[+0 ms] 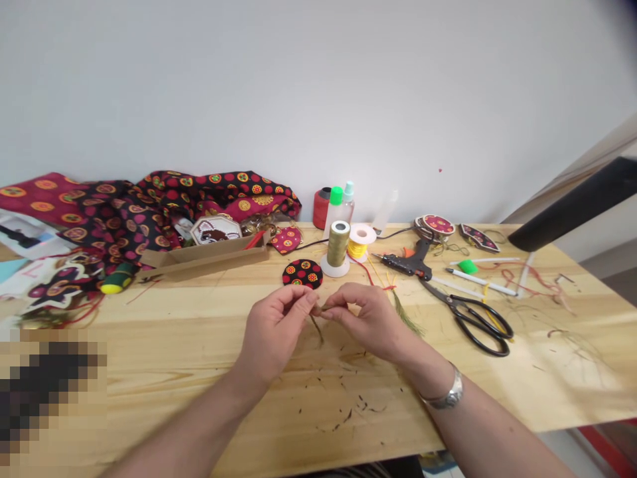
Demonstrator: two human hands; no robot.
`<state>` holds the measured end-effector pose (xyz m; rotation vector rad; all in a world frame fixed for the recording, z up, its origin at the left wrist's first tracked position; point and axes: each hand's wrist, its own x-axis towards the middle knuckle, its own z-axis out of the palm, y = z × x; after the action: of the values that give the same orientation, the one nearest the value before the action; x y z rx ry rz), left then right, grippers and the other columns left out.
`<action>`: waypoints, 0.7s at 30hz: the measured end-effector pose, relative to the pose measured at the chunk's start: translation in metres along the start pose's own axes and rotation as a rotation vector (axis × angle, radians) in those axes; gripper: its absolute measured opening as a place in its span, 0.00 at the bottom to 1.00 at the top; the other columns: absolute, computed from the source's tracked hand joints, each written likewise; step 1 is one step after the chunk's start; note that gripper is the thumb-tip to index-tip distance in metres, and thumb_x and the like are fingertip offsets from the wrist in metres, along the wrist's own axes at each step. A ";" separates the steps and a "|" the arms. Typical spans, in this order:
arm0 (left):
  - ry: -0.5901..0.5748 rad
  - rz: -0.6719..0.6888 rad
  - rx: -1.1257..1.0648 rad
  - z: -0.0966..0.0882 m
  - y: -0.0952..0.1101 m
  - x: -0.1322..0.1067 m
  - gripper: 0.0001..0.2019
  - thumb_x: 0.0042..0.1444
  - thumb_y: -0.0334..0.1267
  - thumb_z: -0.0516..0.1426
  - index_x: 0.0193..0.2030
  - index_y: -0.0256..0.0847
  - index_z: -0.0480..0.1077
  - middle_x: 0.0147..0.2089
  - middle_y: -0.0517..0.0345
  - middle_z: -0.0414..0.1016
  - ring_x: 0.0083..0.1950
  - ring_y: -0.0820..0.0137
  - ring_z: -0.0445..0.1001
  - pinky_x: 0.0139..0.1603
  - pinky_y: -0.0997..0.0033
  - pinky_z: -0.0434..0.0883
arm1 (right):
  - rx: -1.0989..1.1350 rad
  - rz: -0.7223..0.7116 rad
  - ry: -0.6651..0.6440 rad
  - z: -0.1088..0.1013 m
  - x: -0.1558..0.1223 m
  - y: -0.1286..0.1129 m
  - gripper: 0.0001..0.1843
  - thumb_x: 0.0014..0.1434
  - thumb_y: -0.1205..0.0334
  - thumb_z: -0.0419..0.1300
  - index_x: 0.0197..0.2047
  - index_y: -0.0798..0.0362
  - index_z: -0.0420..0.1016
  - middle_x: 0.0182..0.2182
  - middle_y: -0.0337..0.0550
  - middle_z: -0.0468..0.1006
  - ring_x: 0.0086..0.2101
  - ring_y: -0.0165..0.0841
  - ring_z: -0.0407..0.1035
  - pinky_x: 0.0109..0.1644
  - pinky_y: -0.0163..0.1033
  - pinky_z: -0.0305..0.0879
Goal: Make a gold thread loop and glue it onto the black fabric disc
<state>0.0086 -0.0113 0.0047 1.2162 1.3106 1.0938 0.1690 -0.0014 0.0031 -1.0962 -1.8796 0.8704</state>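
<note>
My left hand (279,325) and my right hand (365,318) meet above the middle of the wooden table, both closed in a pinch. Between their fingertips runs a thin olive-green cord (317,328), its loose end hanging below the left fingers. Just behind the left hand lies a round black patterned fabric disc (302,272). A spool of olive thread (339,245) stands upright beyond the hands, beside a spool of yellow cord (359,243). An olive tassel (405,313) lies right of my right hand, partly hidden by it.
Black-handled scissors (480,322) and a glue gun (408,262) lie to the right. A cardboard tray (209,257) and bunched patterned fabric (194,189) sit at the back left. Dark scraps (361,403) litter the front. A black tube (572,206) juts in at the right.
</note>
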 end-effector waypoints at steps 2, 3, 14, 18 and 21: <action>0.014 0.008 -0.053 0.000 0.001 0.000 0.12 0.53 0.45 0.56 0.37 0.39 0.73 0.26 0.60 0.73 0.18 0.79 0.57 0.18 0.78 0.54 | -0.001 -0.019 0.006 -0.002 0.001 0.000 0.06 0.53 0.71 0.60 0.29 0.53 0.77 0.25 0.36 0.77 0.26 0.26 0.69 0.32 0.30 0.64; 0.022 0.010 -0.073 0.000 0.001 0.000 0.14 0.54 0.46 0.56 0.40 0.38 0.72 0.27 0.59 0.74 0.18 0.79 0.58 0.18 0.77 0.55 | -0.006 -0.025 0.008 -0.003 0.001 0.000 0.06 0.53 0.71 0.60 0.29 0.52 0.77 0.24 0.35 0.77 0.26 0.25 0.68 0.31 0.30 0.63; -0.060 -0.037 -0.029 -0.001 0.004 -0.001 0.09 0.48 0.37 0.58 0.35 0.37 0.76 0.24 0.59 0.72 0.22 0.75 0.62 0.23 0.75 0.61 | -0.059 -0.017 0.049 -0.008 0.003 0.003 0.06 0.57 0.68 0.57 0.29 0.53 0.74 0.25 0.36 0.75 0.26 0.26 0.66 0.31 0.31 0.62; -0.060 0.000 0.058 0.000 0.004 0.000 0.08 0.47 0.40 0.60 0.31 0.38 0.77 0.21 0.62 0.68 0.23 0.75 0.61 0.24 0.76 0.61 | -0.032 0.014 0.055 -0.007 0.003 0.004 0.06 0.57 0.67 0.57 0.30 0.54 0.74 0.26 0.37 0.76 0.28 0.27 0.67 0.33 0.33 0.64; -0.074 0.024 0.106 0.000 0.003 0.000 0.09 0.48 0.41 0.59 0.30 0.39 0.78 0.18 0.65 0.64 0.22 0.76 0.59 0.23 0.77 0.58 | -0.013 0.025 0.043 -0.007 0.003 0.004 0.06 0.57 0.67 0.56 0.31 0.54 0.74 0.27 0.38 0.76 0.29 0.28 0.68 0.35 0.34 0.64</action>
<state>0.0087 -0.0110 0.0077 1.3411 1.3136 0.9969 0.1755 0.0035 0.0040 -1.1399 -1.8416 0.8434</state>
